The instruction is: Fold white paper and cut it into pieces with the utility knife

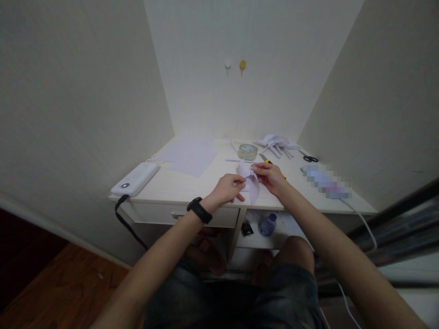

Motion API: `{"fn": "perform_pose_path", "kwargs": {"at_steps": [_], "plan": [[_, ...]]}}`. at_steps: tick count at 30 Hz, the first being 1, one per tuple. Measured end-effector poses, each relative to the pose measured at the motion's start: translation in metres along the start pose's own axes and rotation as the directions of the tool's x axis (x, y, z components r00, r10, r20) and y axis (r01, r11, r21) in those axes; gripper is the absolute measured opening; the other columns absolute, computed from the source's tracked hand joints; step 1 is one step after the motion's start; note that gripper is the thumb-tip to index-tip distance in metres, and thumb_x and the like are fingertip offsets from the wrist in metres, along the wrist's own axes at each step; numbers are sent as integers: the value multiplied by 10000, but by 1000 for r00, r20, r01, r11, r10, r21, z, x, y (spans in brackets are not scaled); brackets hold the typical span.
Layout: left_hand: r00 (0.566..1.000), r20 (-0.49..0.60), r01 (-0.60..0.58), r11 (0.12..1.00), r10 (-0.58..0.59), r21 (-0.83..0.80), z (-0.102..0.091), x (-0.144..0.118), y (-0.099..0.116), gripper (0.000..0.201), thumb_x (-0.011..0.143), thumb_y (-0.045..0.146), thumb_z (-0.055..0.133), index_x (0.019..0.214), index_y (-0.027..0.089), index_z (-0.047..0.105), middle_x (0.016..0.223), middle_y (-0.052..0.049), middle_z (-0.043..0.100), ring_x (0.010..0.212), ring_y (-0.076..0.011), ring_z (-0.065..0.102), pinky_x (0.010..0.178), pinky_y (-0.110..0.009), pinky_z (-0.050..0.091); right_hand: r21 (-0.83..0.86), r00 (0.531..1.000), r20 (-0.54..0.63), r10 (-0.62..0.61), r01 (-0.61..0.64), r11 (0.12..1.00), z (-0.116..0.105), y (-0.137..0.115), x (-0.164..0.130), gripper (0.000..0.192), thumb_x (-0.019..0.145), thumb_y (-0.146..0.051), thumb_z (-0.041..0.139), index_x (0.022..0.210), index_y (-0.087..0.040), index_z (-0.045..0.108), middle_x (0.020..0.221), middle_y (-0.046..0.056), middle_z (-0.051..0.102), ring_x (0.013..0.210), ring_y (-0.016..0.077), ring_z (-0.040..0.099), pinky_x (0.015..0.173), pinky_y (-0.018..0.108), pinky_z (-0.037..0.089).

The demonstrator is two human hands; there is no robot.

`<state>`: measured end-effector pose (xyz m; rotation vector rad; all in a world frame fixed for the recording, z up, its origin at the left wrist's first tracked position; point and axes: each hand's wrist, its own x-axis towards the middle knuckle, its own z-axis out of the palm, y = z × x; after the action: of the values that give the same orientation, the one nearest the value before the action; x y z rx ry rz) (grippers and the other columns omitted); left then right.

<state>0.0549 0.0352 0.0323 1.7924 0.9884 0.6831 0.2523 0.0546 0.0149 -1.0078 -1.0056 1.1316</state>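
Head view shows both hands meeting on a folded white paper piece at the near edge of the surface. Right hand has its grip closed on the upper part of the paper, thumb and fingertips pinched together, wrist bent inward and forearm running back toward the lower right. Left hand closes on the paper's left side, fingers curled against it, with a black wristband on the wrist and the forearm stretching back to the lower left. The paper hangs from the two grips, its lower tip dropping just past the surface's front edge.

Just behind the paper lies a thin white strip, and behind that a roll of clear tape. Beside the tape, to the right of the paper, a yellow-handled cutter lies partly hidden by the right hand. Farther back from the paper sits a heap of folded white paper shapes, with black scissors right of it. Left of the paper lie flat white sheets, and farther left a white power bank with a black cable hanging off the edge. Below the paper, on a shelf under the surface, lies a plastic bottle.
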Motion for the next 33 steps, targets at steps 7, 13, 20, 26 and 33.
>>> {"fn": "perform_pose_path", "kwargs": {"at_steps": [7,13,20,26,33], "plan": [[974,-226,41,993,-14,114,12,11,-5,112,882,198,622,983,158,649,852,-52,743,490,-116,668,454,-199,430,25,999,-31,10,-9,1000,-1,1,0,305,479,-211,884,748,-176,745,690,18,698,534,108,571,418,211,481],[908,-415,68,956,59,284,20,28,-6,154,823,211,700,909,214,572,709,8,708,555,-159,691,627,-268,470,-6,998,-53,-26,26,1000,-1,-1,-1,303,473,-228,866,751,-168,762,580,-17,632,417,60,424,333,197,325],[900,-430,56,955,78,292,21,36,-10,152,830,217,704,895,226,566,736,-10,714,712,-191,717,706,-299,486,-77,996,-75,-55,50,996,0,-5,-6,331,493,-278,863,797,-199,758,576,-21,601,442,86,427,353,211,263],[891,-432,-5,955,139,296,19,40,-13,142,819,180,688,844,222,555,848,-33,731,792,-200,722,720,-299,500,-56,996,-53,-65,62,997,3,-7,-8,354,483,-279,868,815,-204,769,557,-43,562,459,83,443,405,223,388],[901,-407,-15,948,152,319,17,42,-11,134,822,182,688,819,215,558,864,-45,726,793,-205,717,742,-315,503,-36,995,-63,-75,73,997,3,-8,-9,394,466,-287,895,831,-209,768,534,-58,528,487,86,459,446,221,460]]}}
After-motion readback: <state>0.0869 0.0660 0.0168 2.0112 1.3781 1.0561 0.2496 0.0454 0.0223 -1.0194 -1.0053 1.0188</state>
